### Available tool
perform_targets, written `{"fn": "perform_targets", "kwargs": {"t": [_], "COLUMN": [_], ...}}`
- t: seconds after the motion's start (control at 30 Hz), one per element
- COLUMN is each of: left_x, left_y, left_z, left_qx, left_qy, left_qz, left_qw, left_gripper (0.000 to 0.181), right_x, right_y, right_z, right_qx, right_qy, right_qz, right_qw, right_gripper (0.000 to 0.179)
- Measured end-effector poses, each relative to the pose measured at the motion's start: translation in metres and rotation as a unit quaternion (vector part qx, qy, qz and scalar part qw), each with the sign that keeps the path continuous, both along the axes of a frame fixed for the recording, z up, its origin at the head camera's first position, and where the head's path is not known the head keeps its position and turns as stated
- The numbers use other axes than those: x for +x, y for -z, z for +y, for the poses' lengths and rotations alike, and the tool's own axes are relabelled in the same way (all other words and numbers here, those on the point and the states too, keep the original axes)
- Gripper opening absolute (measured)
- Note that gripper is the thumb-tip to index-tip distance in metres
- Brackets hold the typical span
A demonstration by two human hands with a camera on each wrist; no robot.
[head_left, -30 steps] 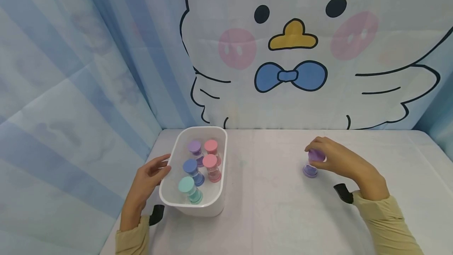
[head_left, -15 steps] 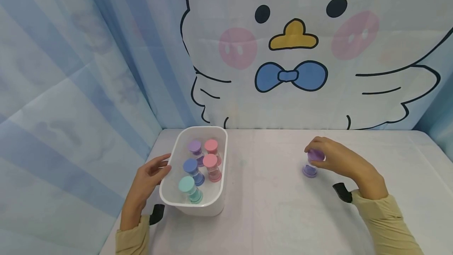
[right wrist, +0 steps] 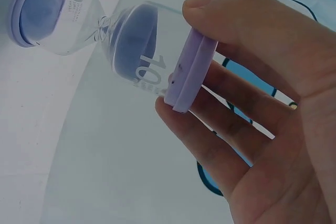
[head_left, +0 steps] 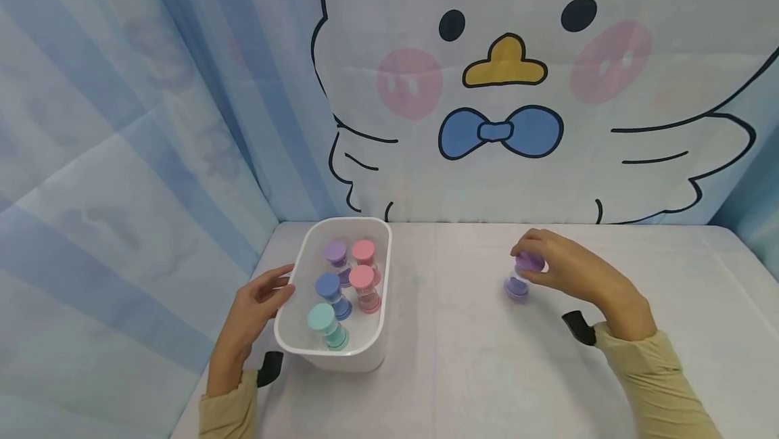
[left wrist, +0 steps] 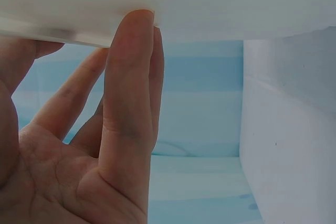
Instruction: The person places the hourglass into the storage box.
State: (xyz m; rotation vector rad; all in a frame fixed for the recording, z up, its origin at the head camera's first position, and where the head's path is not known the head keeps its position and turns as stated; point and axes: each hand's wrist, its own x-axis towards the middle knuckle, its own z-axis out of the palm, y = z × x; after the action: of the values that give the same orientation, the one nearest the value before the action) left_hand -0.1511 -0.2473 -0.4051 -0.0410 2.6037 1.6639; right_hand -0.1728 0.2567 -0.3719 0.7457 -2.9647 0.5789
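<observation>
My right hand [head_left: 572,268] pinches the upper cap of a purple sand timer [head_left: 516,287] between thumb and fingers. The right wrist view shows its clear glass, marked 10, with purple sand [right wrist: 135,45] in both bulbs. On the left, my left hand [head_left: 251,305] touches the side of a white plastic bin [head_left: 356,362]; its fingertips [left wrist: 131,35] rest straight against the wall by the rim. Inside the bin stand several sand timers: a purple one [head_left: 336,253], a blue one [head_left: 328,285], a teal one [head_left: 322,318] and two pink ones, one nearer [head_left: 362,278], one farther [head_left: 364,251].
A white cloth covers the table [head_left: 450,358]. Behind it hangs a curtain with a cartoon bird [head_left: 499,182], and a blue striped curtain [head_left: 122,222] runs down the left side. Bare tabletop lies between the bin and the held sand timer.
My right hand has shifted a little to the left and slightly away from me, carrying the purple sand timer along. My left hand and the bin have stayed put.
</observation>
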Motion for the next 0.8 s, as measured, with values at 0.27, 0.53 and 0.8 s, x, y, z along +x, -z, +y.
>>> {"fn": "perform_targets", "kwargs": {"t": [0.27, 0.53, 0.8], "left_x": [0.000, 0.000, 0.000], "left_y": [0.000, 0.000, 0.000], "left_z": [0.000, 0.000, 0.001], "left_qx": [-0.002, -0.004, -0.002], "left_qy": [0.000, -0.003, -0.001], "left_qz": [0.001, 0.001, 0.003], "left_qw": [1.0000, 1.0000, 1.0000], "left_gripper": [0.053, 0.053, 0.053], "right_x": [0.001, 0.001, 0.002], "right_y": [-0.010, -0.017, -0.023], "right_z": [-0.014, -0.026, -0.039], "right_qx": [-0.002, -0.007, -0.012], "right_qy": [-0.007, -0.032, -0.038], "right_qz": [0.012, 0.039, 0.045], "right_qw": [0.9999, 0.9987, 0.9982], "right_gripper": [0.030, 0.031, 0.035]}}
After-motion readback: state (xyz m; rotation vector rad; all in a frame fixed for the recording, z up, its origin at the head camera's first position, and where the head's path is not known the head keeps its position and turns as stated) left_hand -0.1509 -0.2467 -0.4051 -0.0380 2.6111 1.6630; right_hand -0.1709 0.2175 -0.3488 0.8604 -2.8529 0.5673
